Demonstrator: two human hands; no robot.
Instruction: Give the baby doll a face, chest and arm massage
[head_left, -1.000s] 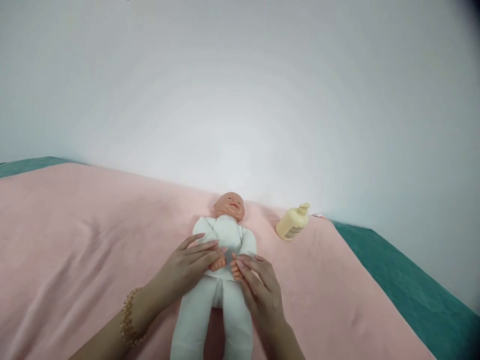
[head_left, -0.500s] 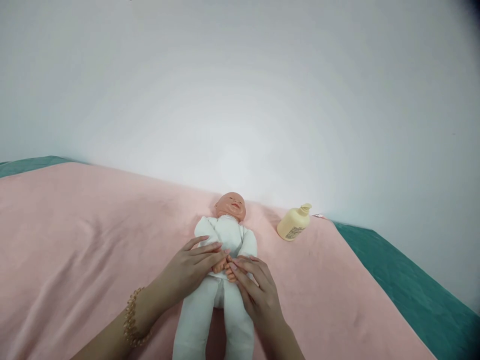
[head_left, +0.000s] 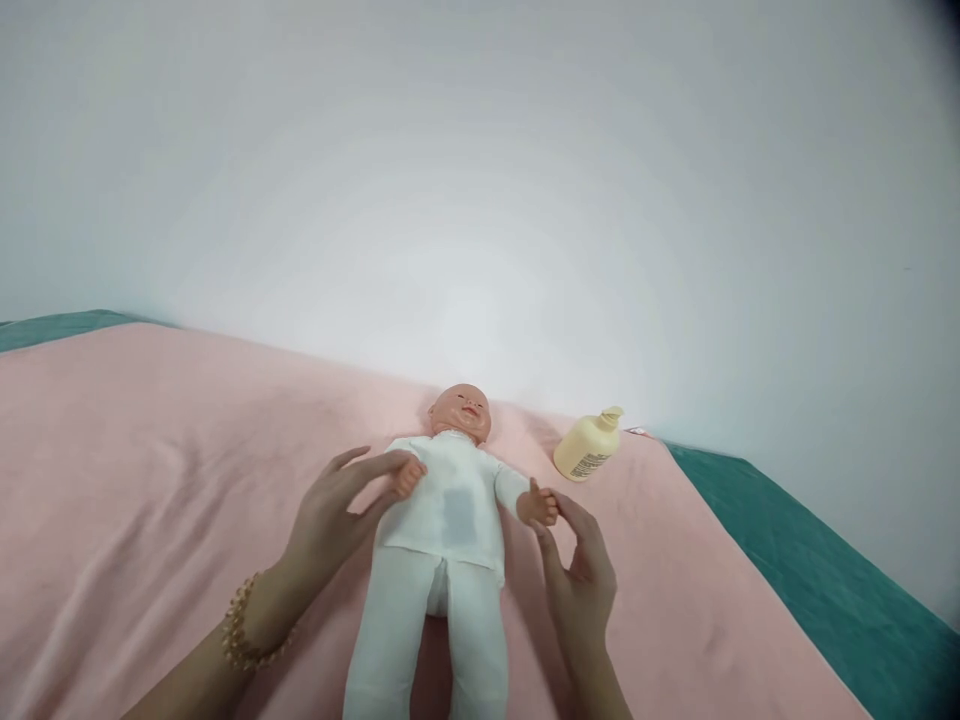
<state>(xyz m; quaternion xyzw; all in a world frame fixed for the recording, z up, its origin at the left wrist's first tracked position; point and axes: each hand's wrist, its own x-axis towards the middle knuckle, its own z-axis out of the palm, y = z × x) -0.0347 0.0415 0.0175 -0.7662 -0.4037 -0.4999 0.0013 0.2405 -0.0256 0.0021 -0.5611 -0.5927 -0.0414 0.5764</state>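
Note:
A baby doll in a white top and white trousers lies on its back, head away from me. A grey-blue rectangular patch shows on the front of its top. My left hand grips the doll's hand on the left side between thumb and fingers, above the edge of its chest. On the other side, my right hand pinches the doll's other hand, with that arm stretched out sideways. A beaded bracelet circles my left wrist.
A pale yellow pump bottle stands to the right of the doll's head. Pink cloth, wrinkled at the left, lies beneath everything. Green fabric shows past its edges. A white wall rises behind.
Both doll hands have moved apart from the middle of its belly, held by my hands. The left one went up and left, the right one out to the right, uncovering the patch.

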